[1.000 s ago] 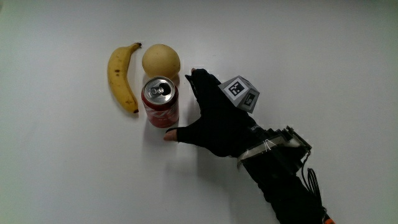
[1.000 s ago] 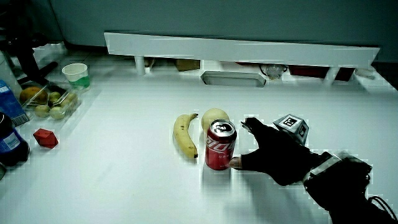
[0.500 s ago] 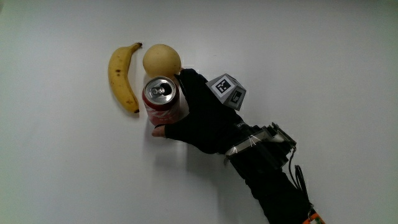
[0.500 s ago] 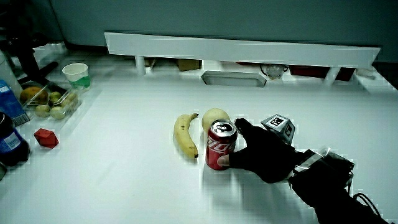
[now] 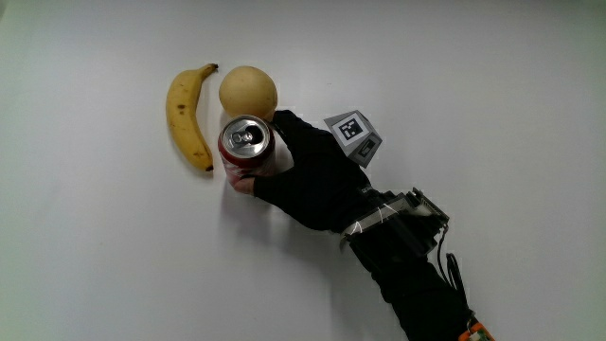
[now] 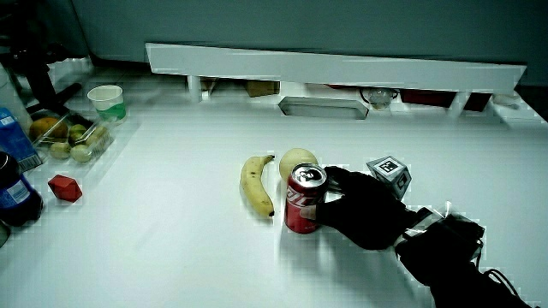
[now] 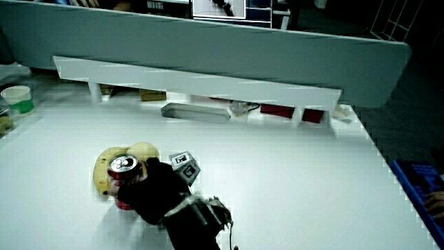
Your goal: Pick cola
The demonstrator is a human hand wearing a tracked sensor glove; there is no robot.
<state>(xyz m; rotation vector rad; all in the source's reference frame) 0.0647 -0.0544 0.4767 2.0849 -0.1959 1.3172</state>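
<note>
A red cola can [image 5: 245, 152] stands upright on the white table, its silver top showing. The black-gloved hand [image 5: 301, 175] is wrapped around the can's side, thumb on the side nearer the person, fingers curled round between the can and a round yellow fruit [image 5: 248, 91]. The patterned cube [image 5: 352, 137] sits on the hand's back. In both side views the can [image 6: 303, 200] [image 7: 123, 178] rests on the table with the hand [image 6: 360, 212] [image 7: 156, 194] closed on it.
A banana [image 5: 186, 116] lies beside the can, and the round fruit touches the can's farther side. In a side view a green-and-white cup [image 6: 105, 102], a tray of fruit [image 6: 65, 139], a red block [image 6: 65, 187] and a dark bottle [image 6: 12, 194] stand near the table's edge. A low white partition [image 6: 325, 68] runs along the table.
The hand moved in from beside the can and closed its fingers around it. The can stays on the table where it was.
</note>
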